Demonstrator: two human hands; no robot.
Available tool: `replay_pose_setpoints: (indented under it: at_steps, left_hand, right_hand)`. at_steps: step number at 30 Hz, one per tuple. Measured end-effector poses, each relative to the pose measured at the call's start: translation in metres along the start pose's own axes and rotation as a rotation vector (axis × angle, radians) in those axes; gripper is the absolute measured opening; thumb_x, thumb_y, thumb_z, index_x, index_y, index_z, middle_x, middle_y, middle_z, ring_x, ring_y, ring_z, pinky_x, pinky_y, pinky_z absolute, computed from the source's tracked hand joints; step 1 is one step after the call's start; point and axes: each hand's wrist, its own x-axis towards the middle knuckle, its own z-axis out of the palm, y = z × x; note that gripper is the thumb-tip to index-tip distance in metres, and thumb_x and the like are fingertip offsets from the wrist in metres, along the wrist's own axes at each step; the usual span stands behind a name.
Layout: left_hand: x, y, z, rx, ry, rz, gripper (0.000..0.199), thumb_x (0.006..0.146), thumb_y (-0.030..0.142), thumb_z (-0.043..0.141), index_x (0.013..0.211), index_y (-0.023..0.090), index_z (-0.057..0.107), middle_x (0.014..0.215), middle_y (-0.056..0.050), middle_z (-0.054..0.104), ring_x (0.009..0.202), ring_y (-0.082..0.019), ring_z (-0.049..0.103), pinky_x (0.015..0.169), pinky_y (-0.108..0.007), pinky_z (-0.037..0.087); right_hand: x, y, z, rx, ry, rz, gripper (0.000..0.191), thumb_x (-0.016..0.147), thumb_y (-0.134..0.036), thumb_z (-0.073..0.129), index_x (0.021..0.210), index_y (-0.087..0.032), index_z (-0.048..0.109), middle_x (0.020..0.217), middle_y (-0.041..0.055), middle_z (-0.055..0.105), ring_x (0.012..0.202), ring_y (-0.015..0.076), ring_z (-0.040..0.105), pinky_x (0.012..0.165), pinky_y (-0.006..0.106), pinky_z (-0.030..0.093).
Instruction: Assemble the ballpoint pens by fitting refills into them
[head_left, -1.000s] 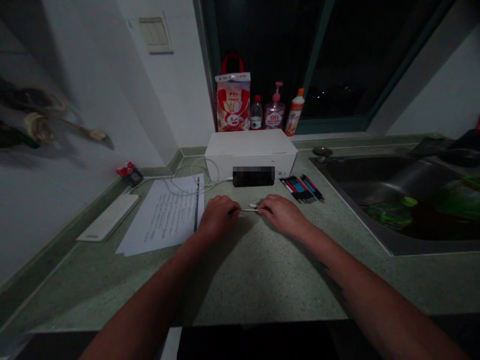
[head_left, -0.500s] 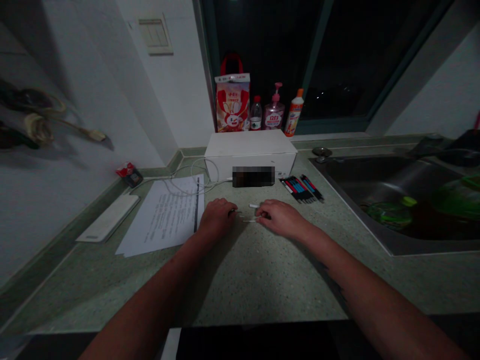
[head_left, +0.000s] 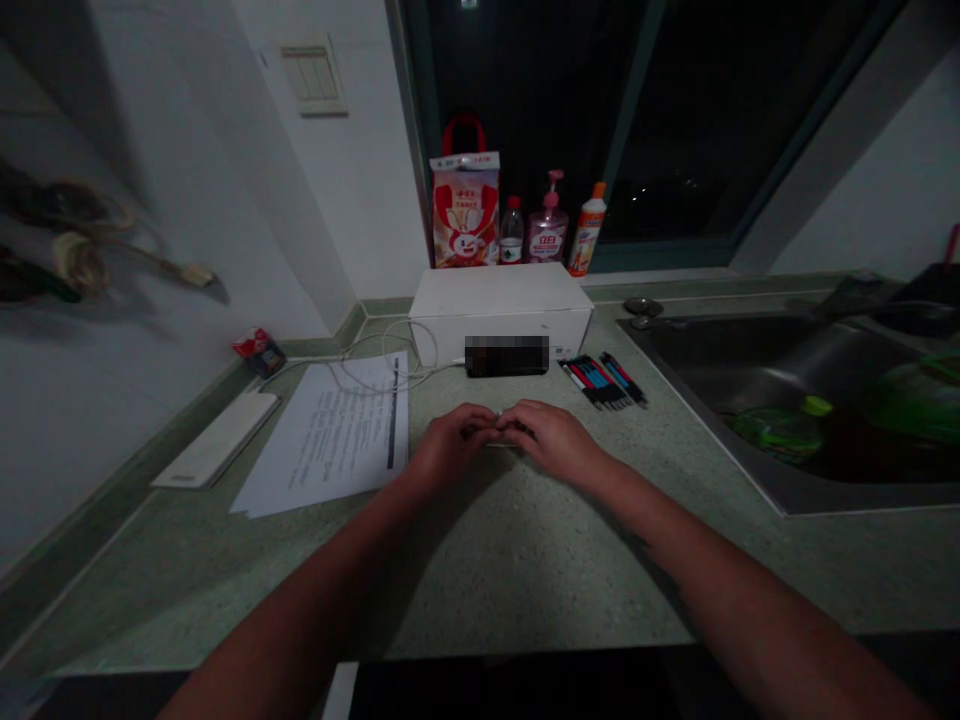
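Left hand [head_left: 450, 442] and right hand [head_left: 553, 438] curl inward, knuckles up, fingertips meeting above the speckled green stone surface [head_left: 525, 570]. A thin white piece [head_left: 501, 444] shows just under the right hand; most of it is hidden, and whether either hand grips it cannot be told. Straight ahead lies a dark flat slab [head_left: 507, 356], its face blurred out, set against a white cardboard box [head_left: 501, 310]. Just right of it, a bundle of slim pens [head_left: 602, 381] with red and blue barrels lies side by side. To the left, printed paper sheets [head_left: 330, 430] lie flat beneath loops of white cable [head_left: 382, 352]. Beyond the pens, a stainless steel sink [head_left: 750, 370] is set into the surface, holding glossy green plastic [head_left: 780, 432].
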Motion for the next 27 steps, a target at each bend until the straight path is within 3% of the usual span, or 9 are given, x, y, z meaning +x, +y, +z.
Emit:
replay_pose_setpoints:
  at_steps: [8, 15, 27]
  left_hand:
    - [-0.0018, 0.004, -0.0074, 0.435, -0.01, 0.05, 0.027, 0.093, 0.03, 0.056, 0.105, 0.019, 0.077, 0.1, -0.01, 0.079, 0.093, -0.028, 0.071, 0.086, -0.041, 0.053]
    - [-0.002, 0.0024, -0.0076, 0.508, 0.005, 0.081, 0.024, 0.093, 0.028, 0.058, 0.103, 0.023, 0.079, 0.099, -0.008, 0.079, 0.093, -0.026, 0.071, 0.087, -0.039, 0.052]
    - [-0.0026, 0.0077, -0.0069, 0.45, -0.037, 0.043, 0.026, 0.094, 0.03, 0.054, 0.088, 0.023, 0.079, 0.084, -0.007, 0.078, 0.082, -0.024, 0.071, 0.079, -0.036, 0.052]
  right_hand:
    - [0.0012, 0.0052, -0.0018, 0.007, 0.073, 0.149, 0.015, 0.1, -0.029, 0.056, 0.1, -0.021, 0.07, 0.097, 0.0056, 0.073, 0.09, 0.0206, 0.066, 0.079, 0.032, 0.046]
    - [0.0018, 0.0032, -0.0008, 0.061, -0.034, 0.177, 0.023, 0.101, -0.028, 0.053, 0.094, -0.021, 0.073, 0.093, 0.0057, 0.076, 0.085, 0.0204, 0.068, 0.076, 0.031, 0.046]
    - [0.0003, 0.0054, -0.0001, 0.11, 0.04, 0.141, 0.011, 0.093, -0.024, 0.065, 0.102, -0.022, 0.072, 0.098, 0.0052, 0.074, 0.089, 0.0196, 0.067, 0.079, 0.031, 0.047]
